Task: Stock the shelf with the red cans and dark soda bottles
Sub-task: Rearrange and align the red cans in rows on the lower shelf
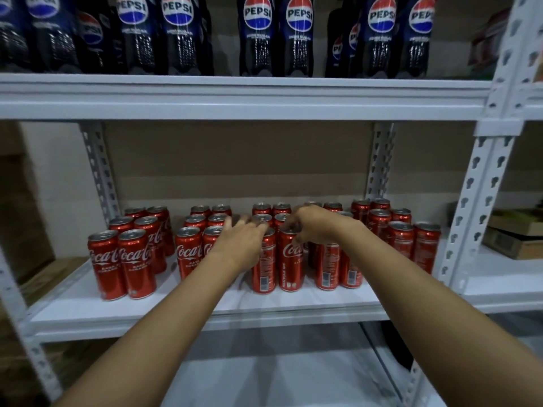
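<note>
Forearms come first in the view, both of ours reaching up from below over the front edge of the middle shelf, so we should keep the elbows low and the wrists clear of the front cans as we work. Our left hand lies with its fingers spread and fairly straight over the tops of the cans, touching the left can of the front centre pair rather than wrapping it; our right hand has its fingers curled down onto the rim of the right can of that pair, pinching it from above. The step in hand looks like squaring this pair into its block, and we judge it best done by pressing lightly on the rims and sliding the cans back together, not lifting them, since slim cans tip easily. We should turn the logo forward, as the left can shows its barcode side. Beyond our hands the red cans stand upright in five double-file groups across the shelf, with small gaps between groups worth keeping even. Farther up, the dark soda bottles already fill the top shelf in tight rows, so little seems left but tidying.
</note>
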